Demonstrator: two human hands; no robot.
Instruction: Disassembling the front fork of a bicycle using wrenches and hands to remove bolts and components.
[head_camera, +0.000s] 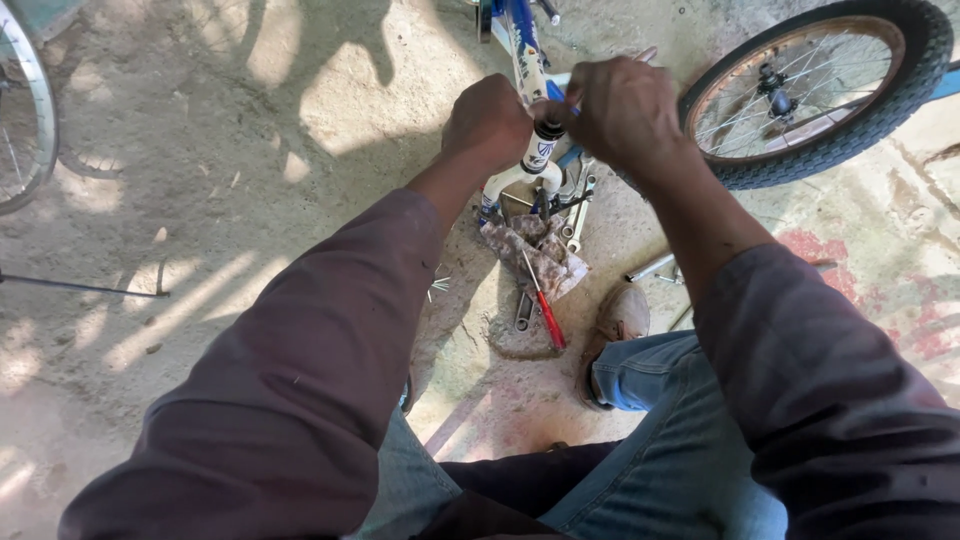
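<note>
- Currently both hands work at the top of a small bicycle frame (527, 60), blue and white, which stands in the upper middle of the frame.
- Left hand (487, 122) is closed in a fist around the white head tube (541, 150), bracing it.
- Right hand (622, 108) is closed with fingertips pinched at the tube's top end; what it pinches is hidden by the fingers, possibly a small fitting or a thin tool.
- Judgement: the step goes best if the left grip keeps the tube from turning while the right works squarely over the tube's axis, with short, controlled turns.
- Below the tube on the dirt ground (200, 200) lie a crumpled rag (535, 250), a red-handled screwdriver (545, 308) and several spanners (578, 215), all close together.
- A loose wheel (815, 85) with a black tyre lies at upper right, just beside the right forearm; another wheel's rim (25, 110) shows at the left edge.
- A shoe (615, 325) sits near the tools at centre.
- Obstruction: the tool pile lies directly under the work, so a dropped small part could be lost among it.
</note>
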